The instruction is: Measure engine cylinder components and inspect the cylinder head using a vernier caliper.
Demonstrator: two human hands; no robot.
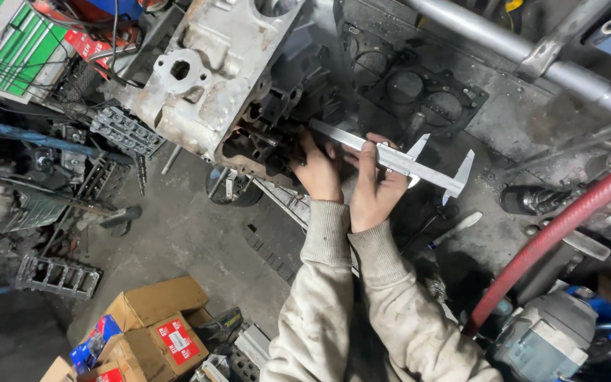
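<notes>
My right hand [375,185] grips a steel vernier caliper [429,168] by its sliding body, jaws pointing to the right, its beam running up-left toward the engine. My left hand [317,172] rests against the dark underside of a grimy aluminium engine block [213,71], fingers reaching into the recess where the caliper's thin end enters. What the fingertips touch inside is hidden in shadow. Both arms wear dirty beige sleeves.
A black head gasket [419,95] lies on the bench behind the caliper. A red hose [553,233] curves across the right side, a metal tube [525,49] crosses above. Cardboard boxes [153,325] sit on the floor lower left, metal parts [58,274] and valve pieces at left.
</notes>
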